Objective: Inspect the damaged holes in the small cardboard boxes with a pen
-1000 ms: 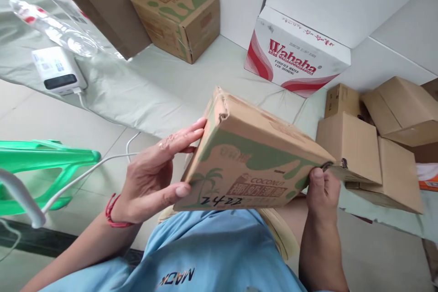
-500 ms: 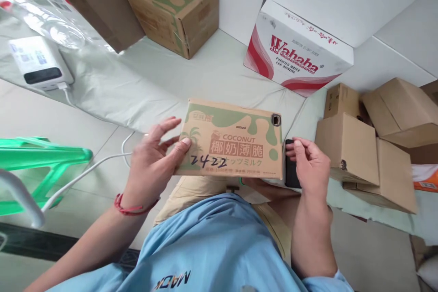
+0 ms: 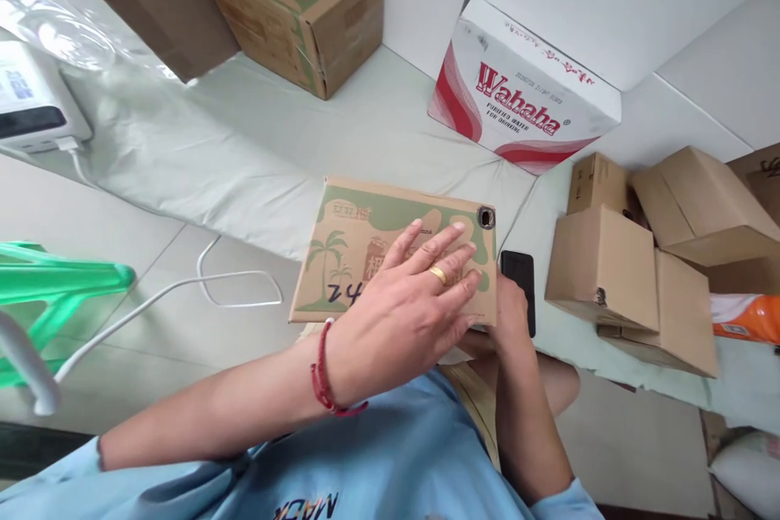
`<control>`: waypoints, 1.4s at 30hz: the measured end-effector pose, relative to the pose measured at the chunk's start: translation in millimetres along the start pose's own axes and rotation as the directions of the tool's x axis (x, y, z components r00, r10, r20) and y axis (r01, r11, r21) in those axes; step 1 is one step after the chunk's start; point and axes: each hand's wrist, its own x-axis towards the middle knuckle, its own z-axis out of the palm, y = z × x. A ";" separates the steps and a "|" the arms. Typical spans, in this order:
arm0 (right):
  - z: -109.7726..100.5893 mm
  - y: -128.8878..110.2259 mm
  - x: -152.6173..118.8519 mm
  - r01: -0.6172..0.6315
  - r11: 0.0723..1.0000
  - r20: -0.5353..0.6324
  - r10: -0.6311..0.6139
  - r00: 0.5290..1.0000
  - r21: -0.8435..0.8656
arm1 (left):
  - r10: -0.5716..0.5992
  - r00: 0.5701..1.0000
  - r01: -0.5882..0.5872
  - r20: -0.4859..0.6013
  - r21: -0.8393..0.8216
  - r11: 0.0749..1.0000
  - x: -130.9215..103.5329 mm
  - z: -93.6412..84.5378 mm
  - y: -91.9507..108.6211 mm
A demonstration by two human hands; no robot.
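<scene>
A flat brown and green carton (image 3: pixel 341 219) with a palm print and handwritten numbers lies in front of me. Across its face rests my left hand (image 3: pixel 420 292), palm down with fingers spread, a gold ring on one finger and a red cord at the wrist. My right hand (image 3: pixel 512 313) is at the carton's right edge, beside a black phone (image 3: pixel 525 280). The fingers of that hand are mostly hidden behind the carton, so their hold cannot be made out.
A white and red Wahaha box (image 3: pixel 524 89) and a green-printed carton (image 3: pixel 292 12) stand at the back. Plain brown boxes (image 3: pixel 600 268) are stacked at right. A white power bank (image 3: pixel 36 97) with a cable lies left, above a green plastic frame (image 3: pixel 61 280).
My left hand has moved from the carton's left edge onto its face, covering much of the print. My right hand has come in against the right edge. The view has shifted slightly.
</scene>
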 end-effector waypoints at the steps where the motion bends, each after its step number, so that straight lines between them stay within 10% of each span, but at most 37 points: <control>1: 1.9 0.7 -0.2 0.008 1.000 0.010 -0.008 1.000 0.027 | -0.010 0.997 0.009 0.076 0.008 1.000 0.3 5.6 -1.4; 9: 2.1 40.1 -17.5 0.048 0.814 -0.214 0.095 0.972 0.579 | -0.013 0.974 -0.009 0.227 0.096 0.995 -4.5 13.7 -4.4; 13: -14.3 55.8 -23.3 0.260 0.364 -0.363 0.250 0.898 0.894 | -0.014 0.977 -0.017 0.212 0.142 0.990 -2.0 12.5 -4.9; 22: -47.3 -15.8 -12.4 0.621 0.112 -0.631 0.144 0.763 0.776 | -0.010 0.986 -0.024 0.168 0.201 0.979 -4.0 13.4 -4.5; 30: -52.0 -61.5 18.7 0.432 0.524 -0.567 0.124 0.814 0.734 | -0.004 0.985 -0.034 0.171 0.216 0.976 -0.7 13.1 -4.8; 42: -48.7 -59.9 16.6 0.424 0.543 -0.583 0.156 0.797 0.725 | 0.005 0.985 -0.042 0.172 0.208 0.977 -1.7 12.0 -4.0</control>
